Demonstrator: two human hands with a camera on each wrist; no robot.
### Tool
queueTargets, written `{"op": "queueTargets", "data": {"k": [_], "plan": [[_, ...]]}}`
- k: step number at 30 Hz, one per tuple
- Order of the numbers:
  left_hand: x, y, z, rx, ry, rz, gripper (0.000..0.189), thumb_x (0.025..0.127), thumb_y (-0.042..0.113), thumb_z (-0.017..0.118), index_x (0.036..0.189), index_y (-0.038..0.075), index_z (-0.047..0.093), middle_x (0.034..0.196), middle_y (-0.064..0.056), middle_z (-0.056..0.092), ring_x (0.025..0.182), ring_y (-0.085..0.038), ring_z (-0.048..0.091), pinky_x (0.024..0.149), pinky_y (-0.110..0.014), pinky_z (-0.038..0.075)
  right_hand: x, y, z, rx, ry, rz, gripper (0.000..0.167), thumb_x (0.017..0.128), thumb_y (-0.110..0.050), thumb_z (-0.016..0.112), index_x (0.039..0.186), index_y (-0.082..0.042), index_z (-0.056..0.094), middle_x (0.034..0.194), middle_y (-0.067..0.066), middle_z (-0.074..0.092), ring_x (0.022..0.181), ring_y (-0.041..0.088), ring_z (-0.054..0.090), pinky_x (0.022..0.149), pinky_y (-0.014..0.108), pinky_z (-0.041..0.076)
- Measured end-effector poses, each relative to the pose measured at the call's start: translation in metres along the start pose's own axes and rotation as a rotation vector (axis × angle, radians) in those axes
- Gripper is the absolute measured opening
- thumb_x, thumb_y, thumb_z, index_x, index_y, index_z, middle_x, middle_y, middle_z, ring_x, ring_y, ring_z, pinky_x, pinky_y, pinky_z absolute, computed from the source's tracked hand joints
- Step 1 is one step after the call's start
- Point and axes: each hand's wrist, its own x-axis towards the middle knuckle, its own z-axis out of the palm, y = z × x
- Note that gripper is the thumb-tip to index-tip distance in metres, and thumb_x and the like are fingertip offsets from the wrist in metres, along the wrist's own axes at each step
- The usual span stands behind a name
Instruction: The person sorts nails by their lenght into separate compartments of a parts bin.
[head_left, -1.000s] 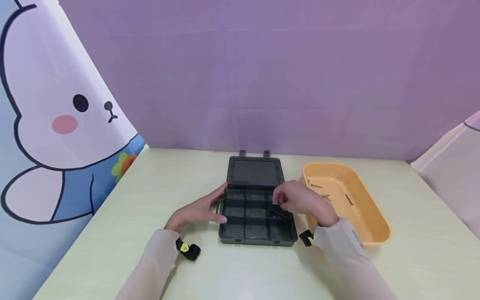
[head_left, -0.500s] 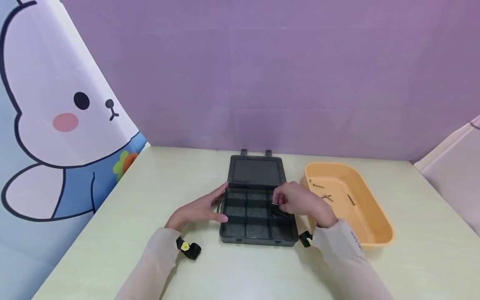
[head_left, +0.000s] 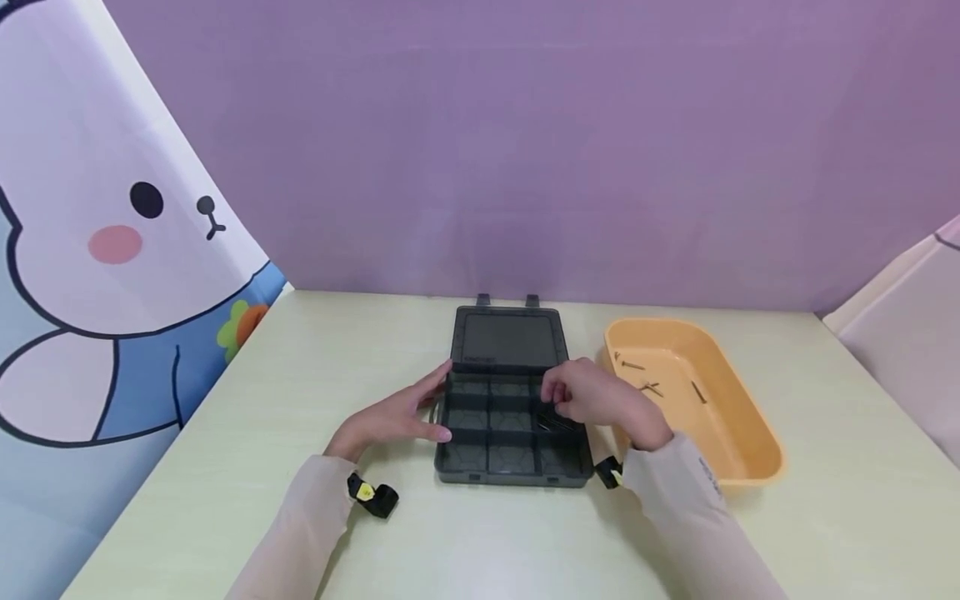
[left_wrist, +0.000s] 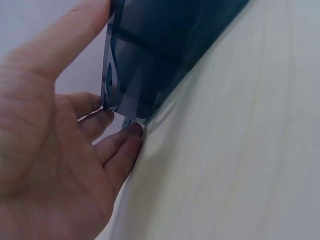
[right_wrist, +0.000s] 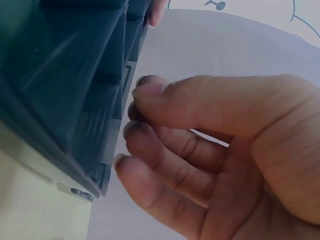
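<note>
A dark see-through compartment box (head_left: 512, 480) lies on the table with its lid (head_left: 508, 337) folded back. My left hand (head_left: 393, 417) rests against the box's left side. Its thumb is at the rim, and its fingertips (left_wrist: 132, 129) touch the outer side near the handle. Over the middle compartment of the right column hovers my right hand (head_left: 588, 392). Thumb and fingers (right_wrist: 145, 137) are loosely bent close together, and nothing shows between them in the right wrist view. Several thin nail-like metal pieces (head_left: 557, 423) lie in the compartment below it.
To the right stands an orange plastic tray (head_left: 750, 408), under and beside the right forearm. Several thin nail-like pieces (head_left: 651, 388) lie scattered in it. A purple cloth (head_left: 525, 167) hangs behind the table (head_left: 360, 333), and a cartoon-print cloth (head_left: 150, 292) hangs at the left.
The right fingertips earlier pinched a thin shiny metal piece, which no longer shows there. Thin pieces lie in the compartment beneath. The left hand has stayed at the box, while the view shifted slightly.
</note>
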Motion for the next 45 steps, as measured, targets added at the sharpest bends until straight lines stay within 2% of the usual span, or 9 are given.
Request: {"op": "queueTargets", "data": {"k": [4,8,15,23,32,39,45], "plan": [[0.001,0.000,-0.001,0.008,-0.005,0.023,0.108,0.082,0.037,0.074,0.155,0.017,-0.003,0.161,-0.009,-0.002,0.146,-0.036,0.014,0.117,-0.049,0.019,-0.002,0.000,-0.002,0.007,0.002,-0.003,0.016,0.082,0.008,0.063,0.092,-0.004,0.066,0.077,0.001,0.060,0.071,0.012,0.052,0.064,0.023,0.047],[0.000,-0.001,-0.001,0.013,-0.011,0.042,0.108,0.083,0.037,0.073,0.154,0.014,-0.004,0.161,-0.012,-0.002,0.145,-0.038,0.014,0.117,-0.051,0.019,-0.003,-0.001,-0.003,0.009,-0.023,0.028,0.018,0.082,0.007,0.064,0.094,-0.005,0.065,0.079,0.001,0.060,0.073,0.012,0.053,0.065,0.024,0.048],[-0.003,0.001,0.000,0.001,0.000,0.007,0.108,0.082,0.039,0.074,0.155,0.018,-0.003,0.162,-0.007,-0.002,0.146,-0.036,0.014,0.118,-0.050,0.018,-0.007,-0.003,-0.006,0.013,-0.053,0.033,0.018,0.082,0.005,0.065,0.097,-0.005,0.065,0.082,0.002,0.061,0.075,0.013,0.053,0.067,0.024,0.048],[0.000,0.003,0.000,0.008,0.000,0.005,0.107,0.083,0.037,0.074,0.155,0.018,-0.003,0.162,-0.008,-0.002,0.146,-0.036,0.015,0.118,-0.050,0.018,-0.016,-0.002,-0.010,0.037,-0.060,0.001,0.011,0.088,-0.007,0.065,0.099,-0.004,0.065,0.078,-0.002,0.060,0.068,0.008,0.051,0.062,0.021,0.046],[-0.002,0.005,-0.002,0.004,0.006,-0.014,0.107,0.082,0.036,0.074,0.155,0.018,-0.003,0.162,-0.007,-0.001,0.146,-0.036,0.015,0.118,-0.050,0.018,-0.027,0.006,-0.035,0.027,-0.088,-0.055,0.007,0.089,-0.009,0.063,0.096,-0.008,0.066,0.079,-0.005,0.061,0.070,0.008,0.051,0.065,0.023,0.046],[-0.001,0.005,0.000,-0.003,0.002,-0.015,0.108,0.081,0.037,0.075,0.155,0.020,-0.003,0.162,-0.006,-0.002,0.146,-0.035,0.015,0.118,-0.050,0.018,-0.034,0.020,-0.057,0.002,-0.100,-0.035,0.006,0.088,-0.007,0.063,0.093,-0.008,0.065,0.081,-0.003,0.061,0.071,0.009,0.052,0.065,0.025,0.047],[-0.002,0.006,0.001,-0.016,0.002,-0.020,0.108,0.081,0.036,0.075,0.155,0.021,-0.002,0.162,-0.006,-0.001,0.146,-0.036,0.015,0.117,-0.051,0.018,-0.040,0.032,-0.068,0.033,-0.102,0.019,0.011,0.087,-0.002,0.059,0.097,-0.005,0.063,0.081,0.001,0.060,0.058,0.009,0.050,0.056,0.026,0.047]]}}
